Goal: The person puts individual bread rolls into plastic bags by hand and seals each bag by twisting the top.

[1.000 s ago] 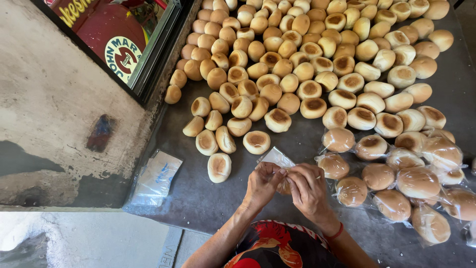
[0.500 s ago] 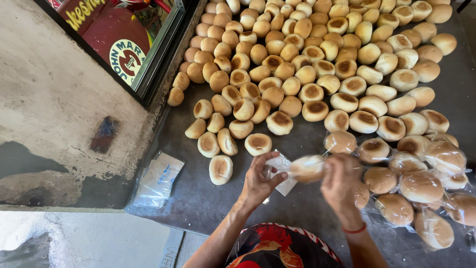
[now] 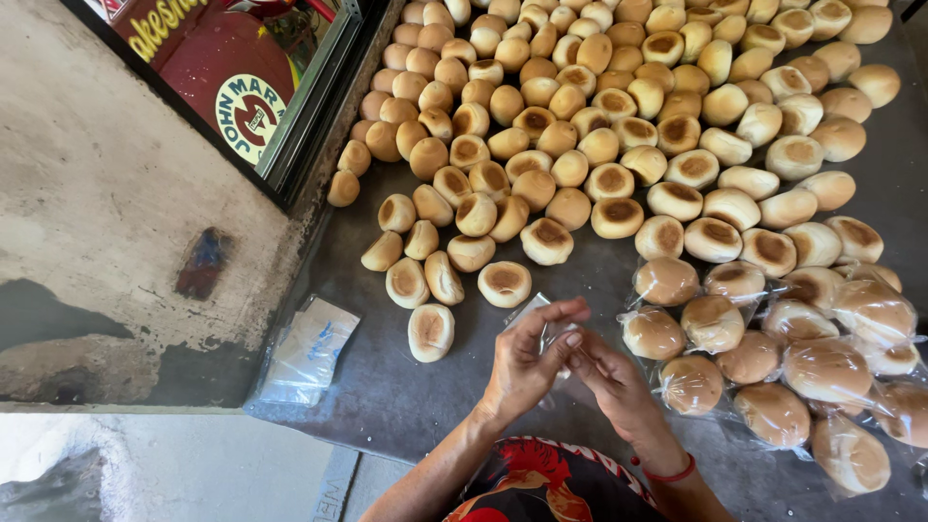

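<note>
Your two hands are together over the dark table [image 3: 406,396], and between them you pinch a small clear plastic bag [image 3: 537,314]. It is thin and see-through, and only its top edge peeks out above your fingers. Your left hand [image 3: 527,360] has its fingers bent and closed on the bag. Your right hand [image 3: 611,379] has its fingertips pressed on the bag too, touching your left hand.

Just above your hands sit bare buns [image 3: 506,282], round and pale with brown tops. They make a big heap that runs up to the far edge of the table. There are too many to count, and the nearest one is just beside the bag.

To your right lie wrapped buns [image 3: 692,384], each in its own clear bag. You can see about a dozen, packed close together.

To your left, at the table's edge, lies one flat stack of empty bags [image 3: 307,350], well apart from your hands. Beyond that is a grey concrete ledge [image 3: 106,213].
</note>
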